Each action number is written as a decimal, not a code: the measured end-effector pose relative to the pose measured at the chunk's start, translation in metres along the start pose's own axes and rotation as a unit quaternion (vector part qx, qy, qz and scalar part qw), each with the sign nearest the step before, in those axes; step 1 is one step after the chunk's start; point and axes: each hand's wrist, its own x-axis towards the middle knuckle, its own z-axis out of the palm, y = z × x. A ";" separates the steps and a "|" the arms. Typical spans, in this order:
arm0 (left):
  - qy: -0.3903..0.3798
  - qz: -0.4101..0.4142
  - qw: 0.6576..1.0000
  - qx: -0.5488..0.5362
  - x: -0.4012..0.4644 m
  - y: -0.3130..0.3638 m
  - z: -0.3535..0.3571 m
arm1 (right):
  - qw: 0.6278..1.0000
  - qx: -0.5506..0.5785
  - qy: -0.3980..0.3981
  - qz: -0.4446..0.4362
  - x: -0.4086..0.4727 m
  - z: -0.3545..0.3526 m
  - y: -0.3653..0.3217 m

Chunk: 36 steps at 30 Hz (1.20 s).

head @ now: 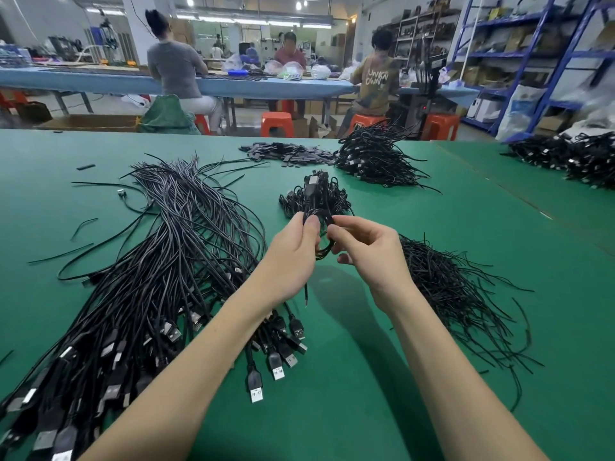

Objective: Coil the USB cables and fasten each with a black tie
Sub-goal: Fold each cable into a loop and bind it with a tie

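Head cam: both hands pinch one coiled USB cable (321, 227) above the green counter (382, 377), left hand (293, 257) and right hand (366, 251) fingers curled tight; uncoiled cables (159, 261) lie left of that grip.

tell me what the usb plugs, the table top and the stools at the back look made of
USB plugs: bright metal shells in matte black moulded housings, probably plastic or rubber. Table top: matte green mat, no glare; could be felt or rubber. Stools: glossy orange, moulded look, likely plastic.
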 end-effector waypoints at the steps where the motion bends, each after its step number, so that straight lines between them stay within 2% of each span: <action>1: 0.008 -0.001 1.000 0.024 0.000 0.000 0.001 | 1.000 0.010 -0.001 0.001 0.000 0.002 0.001; 4: 0.026 -0.011 0.997 0.076 0.000 -0.002 0.004 | 1.000 0.023 0.005 0.005 -0.001 0.008 0.004; 10: -0.061 -0.003 0.998 0.028 -0.006 0.000 0.007 | 0.998 0.062 0.018 0.023 -0.001 0.006 0.006; 14: -0.067 0.002 0.994 0.082 -0.005 -0.004 0.009 | 0.999 0.029 0.009 0.025 0.000 0.005 0.006; 18: -0.054 -0.020 0.994 0.091 -0.006 -0.005 0.009 | 0.996 -0.067 -0.060 0.014 0.003 -0.007 0.000; 21: -0.088 -0.023 0.990 0.110 -0.006 -0.004 0.010 | 0.994 -0.043 -0.098 0.010 0.003 -0.014 -0.003; 24: -0.128 -0.008 0.982 0.137 -0.007 -0.002 0.012 | 0.994 -0.073 -0.074 -0.017 0.004 -0.012 -0.001; 27: -0.156 -0.034 0.985 0.069 -0.005 -0.003 0.015 | 0.999 -0.030 -0.034 0.014 0.006 -0.013 -0.001; 30: -0.118 -0.083 0.988 -0.060 -0.004 -0.002 0.023 | 0.999 0.017 0.007 0.046 0.009 -0.016 0.001; 33: -0.067 -0.076 0.992 -0.068 -0.007 -0.006 0.029 | 0.998 0.004 0.024 0.055 0.011 -0.018 0.002; 36: -0.052 -0.081 0.991 -0.098 -0.008 -0.009 0.030 | 0.996 0.000 -0.005 0.085 0.011 -0.027 -0.002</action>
